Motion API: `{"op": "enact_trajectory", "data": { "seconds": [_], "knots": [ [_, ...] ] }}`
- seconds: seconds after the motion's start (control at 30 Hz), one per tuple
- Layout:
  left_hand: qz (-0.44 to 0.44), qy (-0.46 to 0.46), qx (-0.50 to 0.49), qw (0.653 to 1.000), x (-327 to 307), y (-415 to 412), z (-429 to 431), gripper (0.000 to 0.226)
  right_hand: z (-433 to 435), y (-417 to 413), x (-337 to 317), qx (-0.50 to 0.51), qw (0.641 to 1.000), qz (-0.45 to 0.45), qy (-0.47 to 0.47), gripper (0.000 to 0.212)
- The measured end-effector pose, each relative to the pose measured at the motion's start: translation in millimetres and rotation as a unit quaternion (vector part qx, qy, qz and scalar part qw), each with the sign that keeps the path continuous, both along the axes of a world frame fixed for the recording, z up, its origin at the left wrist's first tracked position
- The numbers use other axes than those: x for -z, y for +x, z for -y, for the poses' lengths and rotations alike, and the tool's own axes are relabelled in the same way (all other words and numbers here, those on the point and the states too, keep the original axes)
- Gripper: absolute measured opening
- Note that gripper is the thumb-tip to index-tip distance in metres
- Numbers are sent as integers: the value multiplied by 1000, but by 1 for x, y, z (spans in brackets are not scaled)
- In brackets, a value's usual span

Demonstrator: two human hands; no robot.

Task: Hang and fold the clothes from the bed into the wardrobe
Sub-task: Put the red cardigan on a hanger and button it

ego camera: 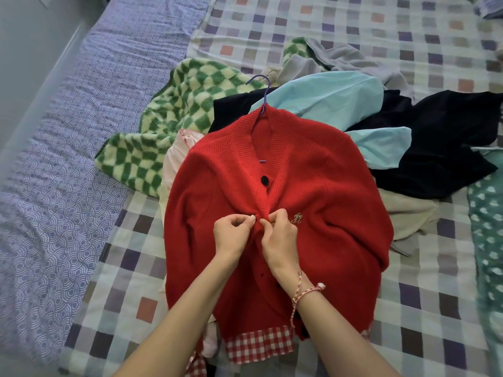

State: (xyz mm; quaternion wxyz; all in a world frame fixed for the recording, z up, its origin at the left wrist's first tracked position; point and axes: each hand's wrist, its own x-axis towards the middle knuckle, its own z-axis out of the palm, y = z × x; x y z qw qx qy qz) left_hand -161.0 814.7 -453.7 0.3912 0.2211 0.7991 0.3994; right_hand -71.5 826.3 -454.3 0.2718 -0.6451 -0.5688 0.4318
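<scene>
Left hand [233, 232] and right hand [278, 235] both pinch the red cardigan [313, 186] placket, mid-front, directly beneath them

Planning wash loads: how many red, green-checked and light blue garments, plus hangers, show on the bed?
red cardigan: 1
green-checked fleece: 1
light blue garment: 1
purple hanger: 1
Total: 4

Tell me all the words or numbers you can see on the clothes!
No words or numbers can be read anywhere.
The small gold emblem on the red cardigan might be letters, but it is too small and blurred to tell.
</scene>
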Motion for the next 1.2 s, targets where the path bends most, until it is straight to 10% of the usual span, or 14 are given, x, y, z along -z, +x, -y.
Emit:
{"op": "enact_trajectory", "data": {
  "seconds": [0.27, 0.5, 0.77, 0.9, 1.03, 1.2],
  "knots": [
    [-191, 116, 120, 967, 3, 12, 25, 7, -1, 1, 4, 101, 964, -127, -209, 19],
    [-289, 164, 207, 920, 9, 15, 31, 11, 1, -5, 11, 159, 969, -58, -182, 32],
    [60, -19, -9, 998, 3, 11, 7, 24, 4, 5, 10, 18, 1000, -15, -15, 19],
    [1, -36, 70, 997, 3, -2, -2, 29, 7, 11, 17, -49, 998, 8, 28, 17],
    [-50, 41, 71, 995, 4, 3, 0, 10, 10, 6, 17, 91, 983, -91, -132, 28],
    [90, -1, -28, 995, 21, 1, 0, 18, -4, 10, 14, 132, 966, -162, -154, 24]
  ]
}}
